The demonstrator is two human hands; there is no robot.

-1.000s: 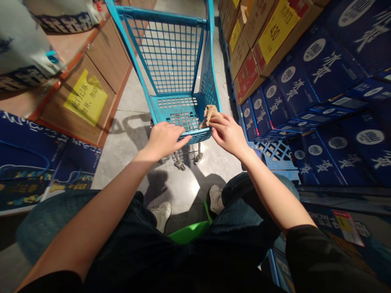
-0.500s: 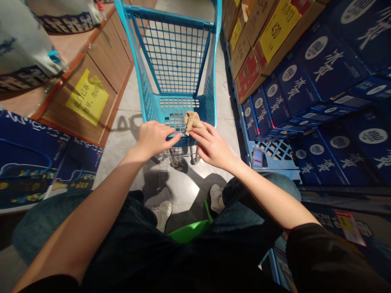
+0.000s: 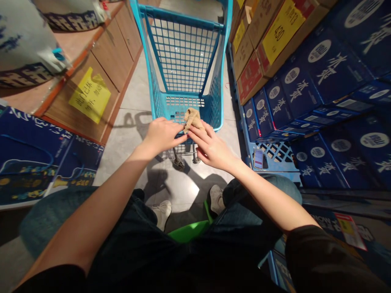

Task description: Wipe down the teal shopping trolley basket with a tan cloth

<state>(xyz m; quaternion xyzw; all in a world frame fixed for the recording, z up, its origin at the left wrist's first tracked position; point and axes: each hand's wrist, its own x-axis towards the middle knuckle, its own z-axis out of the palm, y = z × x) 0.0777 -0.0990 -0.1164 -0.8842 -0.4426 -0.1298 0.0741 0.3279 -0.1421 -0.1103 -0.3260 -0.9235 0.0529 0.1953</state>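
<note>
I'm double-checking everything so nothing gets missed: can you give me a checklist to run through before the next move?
1. Right hand touching the tan cloth: ok.
2. Firmness of its grip on the cloth: cannot tell.
3. Left hand at the near rim of the blue cart: ok.
4. Cart standing upright: ok.
5. Shoes apart from the cart's wheels: ok.
6. Phone lying on the blue pallet, apart from both hands: ok.

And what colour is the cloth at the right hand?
The cloth is tan; it shows best in the head view.
</note>
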